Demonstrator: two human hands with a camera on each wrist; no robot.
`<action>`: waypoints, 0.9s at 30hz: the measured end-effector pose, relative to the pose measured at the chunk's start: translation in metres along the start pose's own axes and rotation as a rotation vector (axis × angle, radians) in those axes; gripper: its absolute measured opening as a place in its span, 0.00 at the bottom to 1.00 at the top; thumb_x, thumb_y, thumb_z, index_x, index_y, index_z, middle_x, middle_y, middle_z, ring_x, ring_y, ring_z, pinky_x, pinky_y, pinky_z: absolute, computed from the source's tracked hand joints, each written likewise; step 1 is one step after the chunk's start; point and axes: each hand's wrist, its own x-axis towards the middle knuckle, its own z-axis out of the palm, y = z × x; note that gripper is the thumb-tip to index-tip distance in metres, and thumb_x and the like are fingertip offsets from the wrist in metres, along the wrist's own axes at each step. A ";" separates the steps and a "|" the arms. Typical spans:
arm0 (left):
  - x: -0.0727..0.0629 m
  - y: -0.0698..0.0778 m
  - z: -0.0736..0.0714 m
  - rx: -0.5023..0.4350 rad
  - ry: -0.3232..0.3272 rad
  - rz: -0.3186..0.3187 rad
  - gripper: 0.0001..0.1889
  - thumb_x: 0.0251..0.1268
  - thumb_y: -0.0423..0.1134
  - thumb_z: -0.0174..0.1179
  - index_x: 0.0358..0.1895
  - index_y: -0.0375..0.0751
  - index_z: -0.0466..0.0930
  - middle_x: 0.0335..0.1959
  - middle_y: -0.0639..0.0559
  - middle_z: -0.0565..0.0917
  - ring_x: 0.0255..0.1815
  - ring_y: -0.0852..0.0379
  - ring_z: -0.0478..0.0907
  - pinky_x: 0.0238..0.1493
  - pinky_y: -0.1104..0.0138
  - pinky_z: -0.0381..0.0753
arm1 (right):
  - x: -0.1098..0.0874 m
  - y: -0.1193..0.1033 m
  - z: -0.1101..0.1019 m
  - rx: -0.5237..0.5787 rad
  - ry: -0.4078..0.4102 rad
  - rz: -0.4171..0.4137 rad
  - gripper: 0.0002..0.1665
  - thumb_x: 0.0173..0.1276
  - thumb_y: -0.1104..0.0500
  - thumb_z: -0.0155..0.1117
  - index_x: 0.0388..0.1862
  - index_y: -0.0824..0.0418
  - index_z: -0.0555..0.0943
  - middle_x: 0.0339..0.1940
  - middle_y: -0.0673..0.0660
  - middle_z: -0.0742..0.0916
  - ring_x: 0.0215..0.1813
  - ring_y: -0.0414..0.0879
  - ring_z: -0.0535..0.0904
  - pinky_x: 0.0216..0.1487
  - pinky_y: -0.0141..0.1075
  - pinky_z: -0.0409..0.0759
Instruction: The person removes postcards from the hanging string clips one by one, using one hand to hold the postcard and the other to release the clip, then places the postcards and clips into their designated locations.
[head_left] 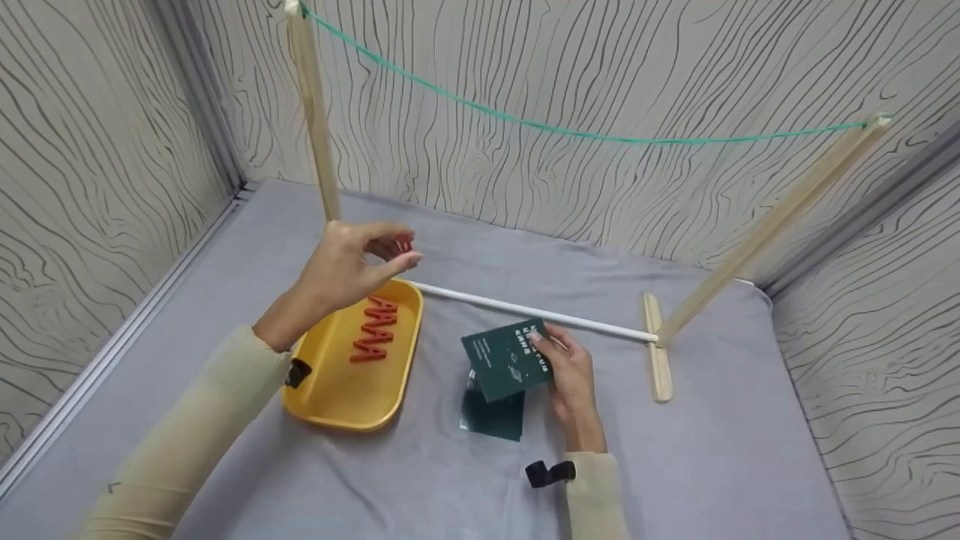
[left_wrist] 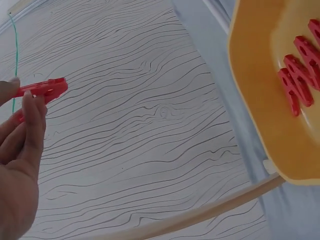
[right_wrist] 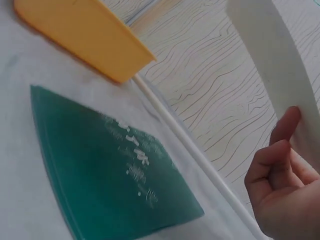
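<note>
My left hand (head_left: 349,262) pinches a red clothespin (left_wrist: 47,90) between thumb and fingers, above the far end of a yellow tray (head_left: 349,401). Several more red clothespins (head_left: 373,334) lie in a row inside that tray. My right hand (head_left: 574,375) holds a dark green printed card (head_left: 502,364) by its right edge, thumb on the printed face. In the right wrist view the held card (right_wrist: 280,65) shows its pale back. Below it, other dark green cards (right_wrist: 105,170) lie on the cloth, partly covered by the held one in the head view.
A green string (head_left: 517,120) sags between two wooden posts, the left post (head_left: 315,112) and the right post (head_left: 772,225). A white rod (head_left: 525,309) runs low between them, joining a wooden foot (head_left: 660,375) at the right. Patterned walls (head_left: 562,60) enclose the grey cloth (head_left: 697,465).
</note>
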 end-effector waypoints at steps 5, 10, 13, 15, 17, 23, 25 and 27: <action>-0.008 -0.013 0.007 -0.092 -0.032 -0.143 0.17 0.66 0.38 0.74 0.56 0.39 0.87 0.43 0.48 0.93 0.42 0.55 0.91 0.48 0.62 0.91 | -0.001 0.003 0.003 -0.201 -0.043 0.013 0.26 0.66 0.62 0.76 0.62 0.67 0.84 0.43 0.51 0.92 0.38 0.40 0.85 0.37 0.30 0.85; -0.014 -0.022 0.016 -0.099 -0.076 -0.238 0.24 0.66 0.34 0.71 0.65 0.36 0.81 0.48 0.42 0.91 0.45 0.50 0.91 0.50 0.59 0.91 | 0.001 -0.001 0.003 -0.357 -0.106 0.002 0.24 0.64 0.60 0.78 0.59 0.63 0.87 0.51 0.56 0.92 0.43 0.42 0.84 0.41 0.31 0.83; -0.020 -0.028 0.022 -0.091 -0.140 -0.267 0.25 0.65 0.32 0.69 0.66 0.34 0.80 0.51 0.39 0.88 0.48 0.46 0.90 0.52 0.56 0.90 | 0.003 -0.003 0.003 -0.453 -0.167 -0.026 0.23 0.64 0.60 0.79 0.58 0.61 0.89 0.56 0.58 0.91 0.47 0.40 0.84 0.46 0.30 0.82; -0.026 -0.033 0.027 -0.077 -0.187 -0.285 0.26 0.63 0.31 0.69 0.66 0.34 0.81 0.53 0.39 0.87 0.49 0.46 0.89 0.54 0.55 0.90 | 0.004 -0.003 0.004 -0.522 -0.217 -0.055 0.23 0.63 0.59 0.79 0.58 0.61 0.89 0.57 0.60 0.91 0.48 0.40 0.84 0.47 0.30 0.81; -0.033 -0.038 0.031 -0.042 -0.237 -0.294 0.25 0.62 0.31 0.68 0.64 0.34 0.82 0.52 0.40 0.86 0.50 0.47 0.87 0.54 0.55 0.90 | 0.006 -0.004 0.005 -0.591 -0.260 -0.082 0.23 0.63 0.59 0.80 0.57 0.62 0.89 0.56 0.61 0.91 0.48 0.39 0.83 0.47 0.29 0.81; -0.046 -0.052 0.040 0.092 -0.389 -0.321 0.20 0.61 0.35 0.69 0.58 0.40 0.88 0.47 0.46 0.81 0.45 0.52 0.79 0.49 0.61 0.85 | 0.016 -0.004 0.011 -0.730 -0.305 -0.116 0.21 0.60 0.55 0.82 0.53 0.58 0.89 0.50 0.60 0.92 0.50 0.51 0.87 0.47 0.41 0.85; -0.047 -0.056 0.041 0.104 -0.424 -0.328 0.18 0.62 0.35 0.70 0.56 0.38 0.88 0.46 0.46 0.81 0.45 0.52 0.78 0.49 0.61 0.83 | 0.020 -0.003 0.013 -0.756 -0.314 -0.128 0.20 0.61 0.54 0.81 0.52 0.55 0.90 0.54 0.58 0.91 0.60 0.58 0.86 0.57 0.49 0.85; -0.049 -0.060 0.042 0.119 -0.451 -0.332 0.16 0.63 0.35 0.70 0.54 0.36 0.89 0.44 0.46 0.83 0.45 0.51 0.77 0.49 0.61 0.81 | 0.023 -0.003 0.014 -0.779 -0.332 -0.144 0.19 0.62 0.54 0.81 0.51 0.55 0.90 0.57 0.58 0.90 0.69 0.64 0.81 0.66 0.56 0.81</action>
